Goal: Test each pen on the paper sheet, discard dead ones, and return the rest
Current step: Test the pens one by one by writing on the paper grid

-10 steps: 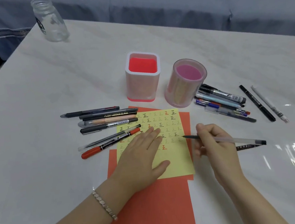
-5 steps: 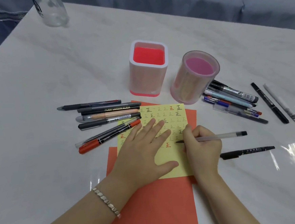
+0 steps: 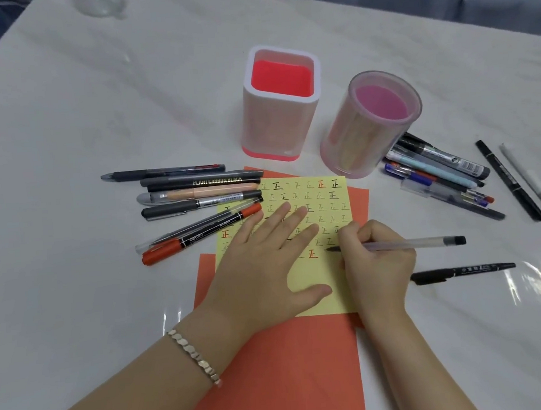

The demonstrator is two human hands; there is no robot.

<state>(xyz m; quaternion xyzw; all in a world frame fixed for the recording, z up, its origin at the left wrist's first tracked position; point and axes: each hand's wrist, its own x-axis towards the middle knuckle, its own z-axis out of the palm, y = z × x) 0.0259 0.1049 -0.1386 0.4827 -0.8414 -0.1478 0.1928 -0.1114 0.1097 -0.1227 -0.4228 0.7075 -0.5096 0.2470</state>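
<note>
A yellow paper sheet (image 3: pixel 334 206) with a grid of written characters lies on orange paper (image 3: pixel 275 366). My left hand (image 3: pixel 264 266) rests flat on the sheet, fingers spread. My right hand (image 3: pixel 377 261) grips a clear pen with a black cap end (image 3: pixel 427 242), its tip touching the sheet's right part. Several pens (image 3: pixel 197 197) lie left of the sheet, and another group of pens (image 3: pixel 438 172) lies to its right. Two empty holders stand behind: a square one with a red bottom (image 3: pixel 282 106) and a round pink one (image 3: pixel 369 125).
A black marker (image 3: pixel 462 272) lies on the white table just right of my right hand. A black pen (image 3: pixel 508 179) and a white pen (image 3: pixel 534 184) lie at the far right. A glass jar (image 3: pixel 98 5) stands at the table's far left edge.
My right hand moved left with the clear pen, from beside the sheet onto it, and the tip now meets the paper. The left hand stayed flat. The view moved closer.
</note>
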